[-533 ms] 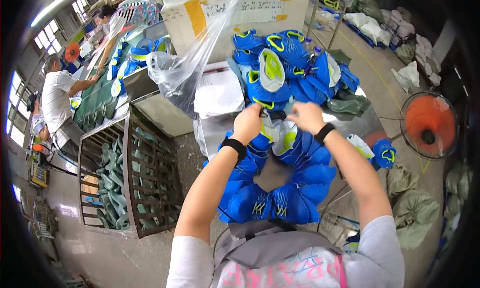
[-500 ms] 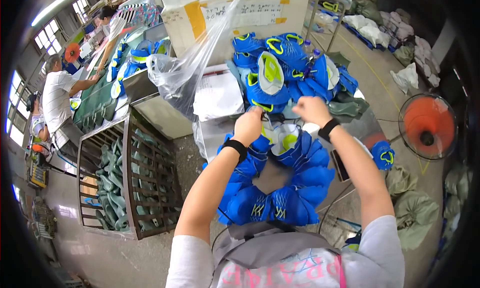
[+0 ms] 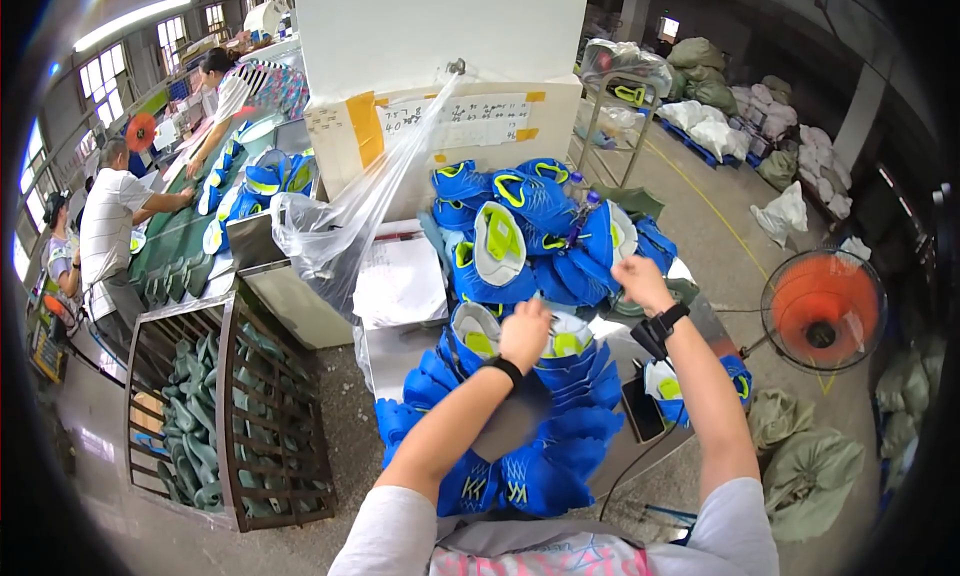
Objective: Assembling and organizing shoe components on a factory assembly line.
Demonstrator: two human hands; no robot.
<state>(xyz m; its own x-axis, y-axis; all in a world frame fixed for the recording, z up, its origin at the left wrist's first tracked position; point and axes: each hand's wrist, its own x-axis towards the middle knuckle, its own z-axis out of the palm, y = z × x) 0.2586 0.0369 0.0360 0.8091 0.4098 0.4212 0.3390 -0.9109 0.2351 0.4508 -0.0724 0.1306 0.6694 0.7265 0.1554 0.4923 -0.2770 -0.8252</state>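
My left hand (image 3: 527, 333) is over the near shoe uppers, its fingers bent together; anything between them is too small to make out. My right hand (image 3: 643, 284) is closed at the right edge of the shoe pile, its fingertips pressed together, and what they may hold is hidden. Close to my body, blue shoe uppers (image 3: 592, 431) stand packed in a ring on the metal table (image 3: 725, 326). Beyond my hands lies a heap of blue shoe uppers (image 3: 550, 208) with lime linings. One upper (image 3: 500, 244) shows its white and lime sole side.
Papers (image 3: 400, 281) and a clear plastic bag (image 3: 325, 238) are at the table's left. A phone (image 3: 642, 411) and another upper (image 3: 668, 386) lie right. A crate (image 3: 230, 416) of green shoe lasts and an orange fan (image 3: 825, 301) flank the table. Two people work far left.
My view has tilted upward, so the table appears lower. Against the table, both hands have shifted to the right, the left now over the ring's far edge, the right beside the heap.
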